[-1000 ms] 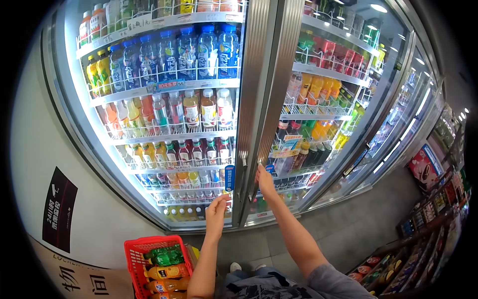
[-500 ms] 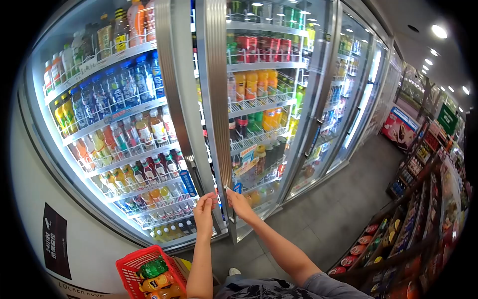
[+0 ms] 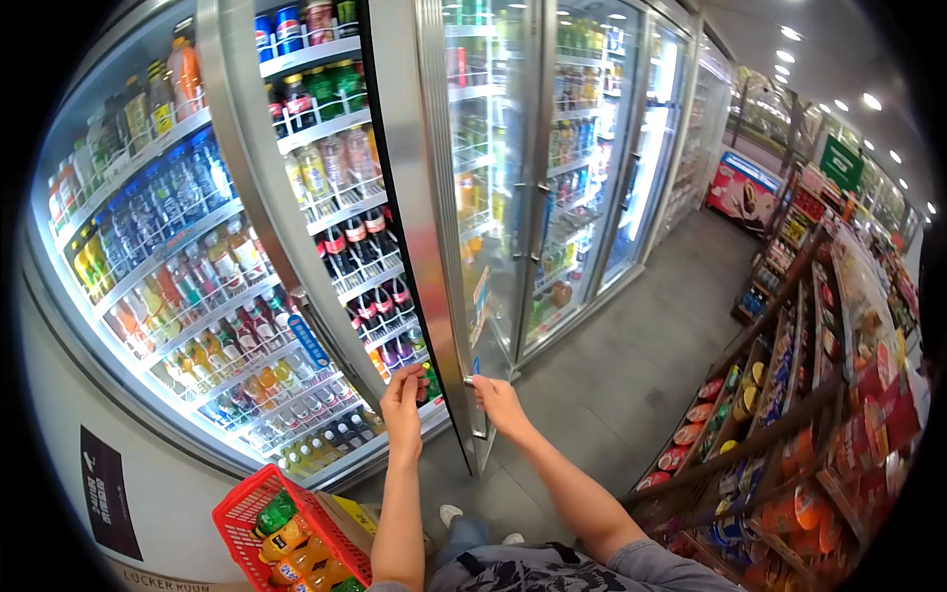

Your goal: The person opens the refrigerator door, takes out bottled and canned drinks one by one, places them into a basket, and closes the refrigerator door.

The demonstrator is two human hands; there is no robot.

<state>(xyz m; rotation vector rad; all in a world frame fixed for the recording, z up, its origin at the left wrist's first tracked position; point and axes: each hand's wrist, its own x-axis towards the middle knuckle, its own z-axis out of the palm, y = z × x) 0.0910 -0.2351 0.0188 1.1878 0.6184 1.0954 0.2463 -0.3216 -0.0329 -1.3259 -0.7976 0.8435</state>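
Note:
A glass cooler door point(image 3: 426, 197) stands partly open in front of me, seen nearly edge-on. Around its metal handle point(image 3: 473, 385), low on the frame, the fingers of my right hand point(image 3: 500, 403) are closed. My left hand point(image 3: 402, 407) is just left of the door's edge, before the opened cooler section. Its fingers are bent together, and whether anything is between them I cannot make out. Behind it, the shelves carry dark cola bottles point(image 3: 360, 242) and pale drink bottles point(image 3: 335, 163). Beside my left forearm, a red shopping basket point(image 3: 229, 523) contains green bottles and orange drink bottles point(image 3: 296, 562).
Left of the opening, a closed cooler door point(image 3: 148, 247) fronts shelves of bottles. More glass coolers point(image 3: 582, 178) line the wall to the right. Grey floor point(image 3: 602, 385) runs between them and a snack rack point(image 3: 769, 434). A cardboard box point(image 3: 347, 513) adjoins the basket.
The cooler door has swung further open with my right hand on its handle, exposing shelves of bottles. My view has turned to the right. My left hand stays near the door's edge.

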